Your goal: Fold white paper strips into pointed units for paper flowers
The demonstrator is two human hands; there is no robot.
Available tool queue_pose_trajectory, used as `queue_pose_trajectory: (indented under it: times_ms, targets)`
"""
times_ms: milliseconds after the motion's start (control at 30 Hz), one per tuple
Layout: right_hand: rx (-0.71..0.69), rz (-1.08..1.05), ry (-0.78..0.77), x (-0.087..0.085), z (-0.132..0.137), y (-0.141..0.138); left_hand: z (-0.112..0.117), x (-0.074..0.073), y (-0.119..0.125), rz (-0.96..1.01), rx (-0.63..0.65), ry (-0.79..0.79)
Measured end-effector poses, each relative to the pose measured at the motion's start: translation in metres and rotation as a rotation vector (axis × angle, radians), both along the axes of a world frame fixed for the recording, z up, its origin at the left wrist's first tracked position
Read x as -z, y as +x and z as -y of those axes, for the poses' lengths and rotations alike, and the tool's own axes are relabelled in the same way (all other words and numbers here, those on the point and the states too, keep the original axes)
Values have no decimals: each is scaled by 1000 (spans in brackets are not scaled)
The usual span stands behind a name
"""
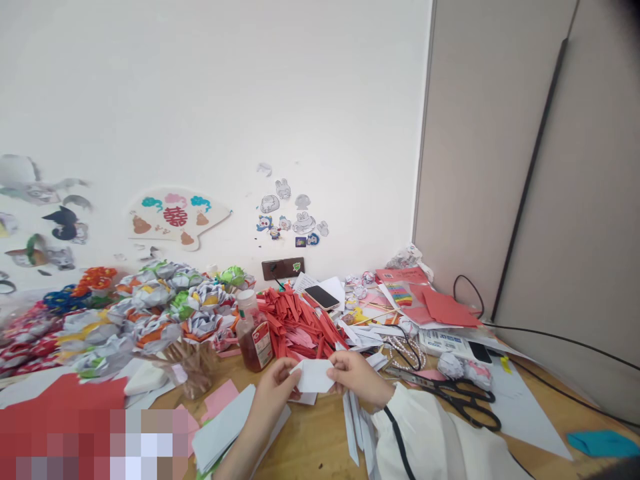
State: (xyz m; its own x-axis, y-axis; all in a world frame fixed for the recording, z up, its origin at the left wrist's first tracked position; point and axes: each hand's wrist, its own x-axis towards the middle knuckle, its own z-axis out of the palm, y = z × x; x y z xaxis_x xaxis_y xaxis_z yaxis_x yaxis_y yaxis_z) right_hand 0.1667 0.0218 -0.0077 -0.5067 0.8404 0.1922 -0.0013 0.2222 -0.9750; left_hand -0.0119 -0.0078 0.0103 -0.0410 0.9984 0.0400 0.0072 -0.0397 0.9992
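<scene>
The left hand [280, 383] and right hand [356, 377] each have a closed grip, thumb and fingers pinching opposite ends of a folded white paper [314, 377]. It is held just above the surface [311, 445], toward the near edge. White strips [353, 427] lie below the right hand. Behind, toward the back edge, are a bottle [256, 347] and red strips [300, 319]; scissors [440, 387] lie toward the right edge, paper flowers [160, 300] fill the far left corner.

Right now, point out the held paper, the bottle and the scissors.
Held paper [315, 378]: head view, middle of its white face.
Bottle [261, 343]: head view, its label.
Scissors [443, 387]: head view, base of the black handles.
</scene>
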Motion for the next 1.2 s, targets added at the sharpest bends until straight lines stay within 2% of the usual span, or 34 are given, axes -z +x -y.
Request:
queue_pose_trajectory:
  times_ms: [200,433,500,633,767,1033,1200]
  targets:
    - [-5,-19,13,-2,-3,4,-3,2,-4,17,116,-19]
    - [19,-229,-23,-4,-6,0,5,-9,-4,55,19,18]
    - [41,-253,-13,-2,-6,-1,5,-10,-4,67,10,-12]
    - [80,-210,82,1,-6,0,2,-4,-4,87,81,-120]
    - [68,-185,108,1,-5,2,2,-2,-5,126,95,-100]
    - [30,-202,41,-2,-5,3,13,-16,-5,140,111,-99]
    - [117,-42,236,-2,-2,3,10,-11,-3,133,110,-153]
